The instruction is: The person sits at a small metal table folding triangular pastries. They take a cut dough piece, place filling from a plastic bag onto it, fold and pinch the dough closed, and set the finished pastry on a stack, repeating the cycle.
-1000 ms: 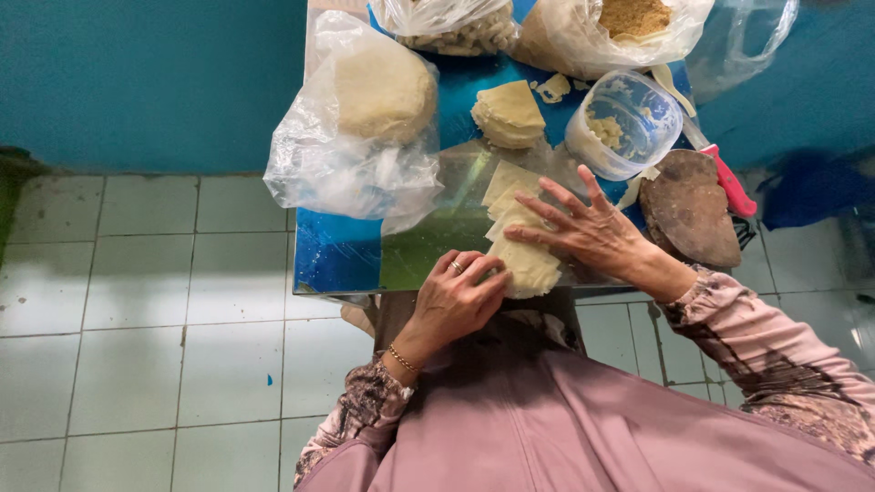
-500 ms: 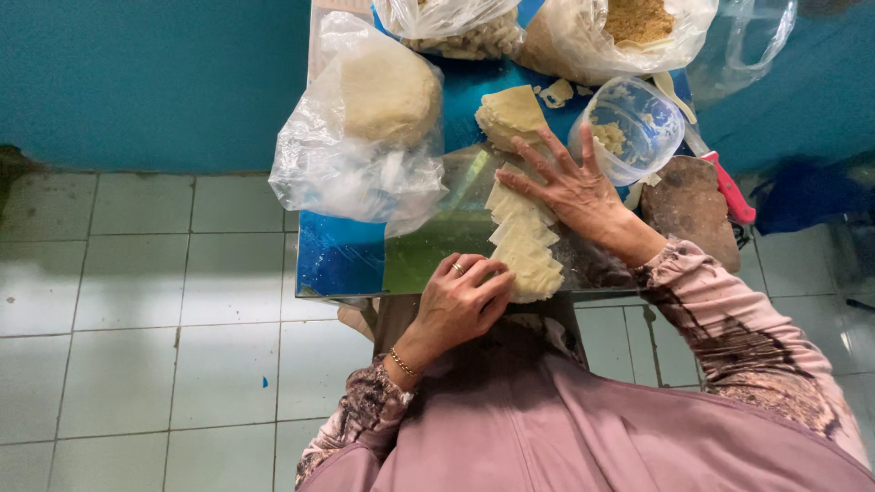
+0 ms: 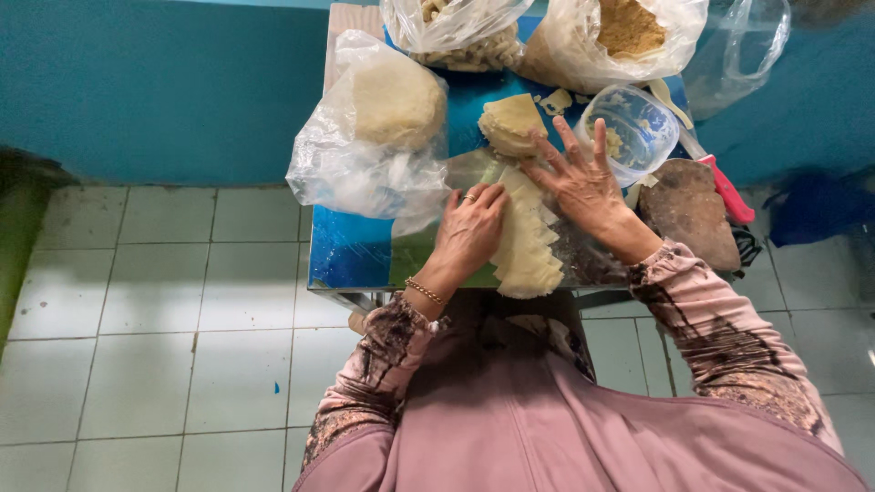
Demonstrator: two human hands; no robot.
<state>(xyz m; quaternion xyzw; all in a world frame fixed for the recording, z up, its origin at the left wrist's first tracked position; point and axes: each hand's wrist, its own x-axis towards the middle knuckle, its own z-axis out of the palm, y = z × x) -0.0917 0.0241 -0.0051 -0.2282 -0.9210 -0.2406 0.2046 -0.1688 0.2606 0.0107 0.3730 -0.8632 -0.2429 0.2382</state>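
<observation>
The left hand [image 3: 469, 232], near the middle of the frame, lies palm down with fingers loosely curled, its fingertips touching the left edge of a fanned row of pale dough sheets [image 3: 527, 244]; it grips nothing. The right hand [image 3: 583, 178], just up and to the right, is spread wide and flat, its palm pressing on the upper end of the same row, fingers reaching toward a second, smaller stack of dough sheets [image 3: 509, 123] above. The overlapping sheets in the row are too many and too close to count surely. Both piles lie on one small blue counter [image 3: 346, 255].

Right of the right hand's fingertips stands one clear plastic tub [image 3: 638, 128]. Further right lie one brown stone [image 3: 688, 210] and one red-handled tool [image 3: 726, 189]. Three plastic bags hold goods: one with a big lump of dough [image 3: 383, 118] at centre left, one with pale pieces [image 3: 456, 32] at the top, one with brown crumbs [image 3: 620, 36] beside it.
</observation>
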